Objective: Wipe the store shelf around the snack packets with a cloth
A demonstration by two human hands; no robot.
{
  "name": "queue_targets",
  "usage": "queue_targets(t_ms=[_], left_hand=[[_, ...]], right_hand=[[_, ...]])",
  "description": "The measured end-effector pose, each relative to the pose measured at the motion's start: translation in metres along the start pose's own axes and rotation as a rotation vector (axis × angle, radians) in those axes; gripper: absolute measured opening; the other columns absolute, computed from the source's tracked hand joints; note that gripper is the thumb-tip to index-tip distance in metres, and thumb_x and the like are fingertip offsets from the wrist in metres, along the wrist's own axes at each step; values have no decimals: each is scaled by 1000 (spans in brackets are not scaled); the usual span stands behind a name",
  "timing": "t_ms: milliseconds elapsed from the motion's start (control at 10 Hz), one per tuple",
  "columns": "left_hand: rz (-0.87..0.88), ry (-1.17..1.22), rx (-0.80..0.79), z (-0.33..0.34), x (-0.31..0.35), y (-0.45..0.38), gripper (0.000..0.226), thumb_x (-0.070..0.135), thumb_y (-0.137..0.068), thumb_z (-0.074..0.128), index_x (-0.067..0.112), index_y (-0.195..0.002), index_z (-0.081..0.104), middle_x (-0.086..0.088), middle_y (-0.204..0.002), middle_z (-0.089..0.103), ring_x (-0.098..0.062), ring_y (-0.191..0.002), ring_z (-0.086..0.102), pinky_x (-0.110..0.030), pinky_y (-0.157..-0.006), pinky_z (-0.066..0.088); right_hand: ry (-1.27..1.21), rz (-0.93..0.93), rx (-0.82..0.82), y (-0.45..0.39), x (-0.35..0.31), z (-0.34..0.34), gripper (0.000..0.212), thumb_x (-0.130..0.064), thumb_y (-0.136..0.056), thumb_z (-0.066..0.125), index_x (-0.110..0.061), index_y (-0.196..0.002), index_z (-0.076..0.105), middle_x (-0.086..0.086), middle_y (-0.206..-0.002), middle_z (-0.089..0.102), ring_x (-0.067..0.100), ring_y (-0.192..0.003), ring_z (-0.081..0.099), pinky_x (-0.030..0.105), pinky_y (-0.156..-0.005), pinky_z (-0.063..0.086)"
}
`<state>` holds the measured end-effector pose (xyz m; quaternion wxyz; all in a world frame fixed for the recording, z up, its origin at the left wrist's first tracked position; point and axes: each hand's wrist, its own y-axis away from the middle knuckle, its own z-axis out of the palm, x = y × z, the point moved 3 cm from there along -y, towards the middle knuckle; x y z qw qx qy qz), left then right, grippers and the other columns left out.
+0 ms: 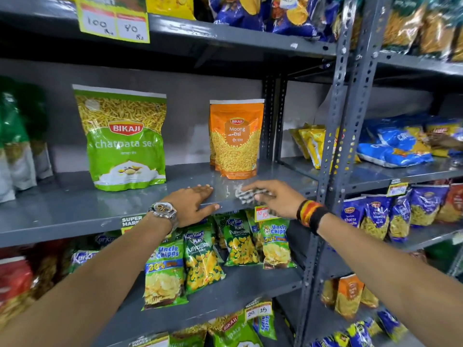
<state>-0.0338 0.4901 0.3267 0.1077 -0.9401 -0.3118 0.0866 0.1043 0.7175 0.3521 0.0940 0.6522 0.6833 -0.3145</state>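
A grey metal shelf (75,209) holds a green Bikaji chatpata sev packet (122,139) at the left and an orange Moong Dal packet (235,139) at the right, both upright. My right hand (275,199) presses a blurred black-and-white checked cloth (246,194) on the shelf's front edge, just in front of the orange packet. My left hand (193,204), with a wristwatch, lies flat on the shelf edge to the left of the cloth, its thumb hooked under the lip.
Green and white packets (17,146) stand at the shelf's far left. Kurkure and Uncle Chipps bags (208,256) fill the shelf below. A perforated upright post (343,146) borders the right side, with more stocked shelves (390,169) beyond it. A yellow price tag (112,21) hangs above.
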Motion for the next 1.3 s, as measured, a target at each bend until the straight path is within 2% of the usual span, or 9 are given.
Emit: queue_targets(t_ms=[100,200,300,500,600,800,900,1100,1300], left_hand=[[95,13,139,-3,23,20,69,60,-104,31,18,-158,36,-4,-162,42,-19,-150,38,-37,-123,32],[229,49,272,14,41,53,67,52,-104,33,8,-154,42,-12,-159,45,-27,-151,36,-42,-127,24],[278,10,342,58,44,84,62,45,-105,36,5,-152,45,-12,-158,45,-30,-153,30,-50,-127,21],[56,27,0,185,27,117,67,50,-107,30,11,-161,25,-9,-168,23,-30,-158,13,-42,-128,-2],[6,42,-33,234,31,127,69,50,-103,34,5,-155,39,-14,-160,41,-36,-148,39,-43,-120,14],[-77,-1,-63,316,33,105,69,49,-101,42,1,-152,43,-16,-161,37,-36,-149,36,-50,-117,21],[-83,-24,-105,338,34,98,69,50,-106,28,3,-156,36,-13,-165,30,-34,-153,27,-52,-120,17],[-117,-65,-188,367,29,94,72,55,-106,14,10,-163,15,-7,-172,12,-27,-159,9,-54,-127,8],[-218,-151,-191,337,47,97,80,63,-103,19,8,-162,15,-9,-171,8,-28,-158,1,-54,-128,8]], right_hand=[[-77,-90,9,34,-9,12,39,-13,-101,53,-41,-128,63,-18,-125,67,3,-95,68,24,-82,54],[-79,-88,-61,55,16,37,36,-14,-102,53,-34,-130,63,-12,-138,61,6,-129,53,28,-107,42],[-53,20,-122,61,58,78,35,-15,-102,53,-32,-131,62,-7,-140,60,13,-130,53,35,-109,43],[11,158,-276,34,122,168,41,-5,-102,45,-29,-131,63,-3,-145,56,22,-134,52,36,-106,47],[57,156,-298,16,143,211,43,-7,-102,44,-34,-130,62,-3,-144,57,22,-127,58,41,-101,51],[310,-225,-447,-3,197,285,53,-11,-104,39,-32,-152,36,-12,-163,27,10,-153,15,32,-126,11],[392,-266,-528,9,230,301,55,-35,-107,24,-32,-159,6,-19,-164,-7,8,-151,-18,33,-124,-5],[535,-322,-488,14,246,318,71,-64,-99,9,-29,-158,-7,-14,-166,-14,14,-153,-19,39,-122,-9],[510,-142,-473,25,212,299,72,-55,-101,25,-27,-158,-9,-10,-164,-20,19,-153,-19,51,-124,-7]])
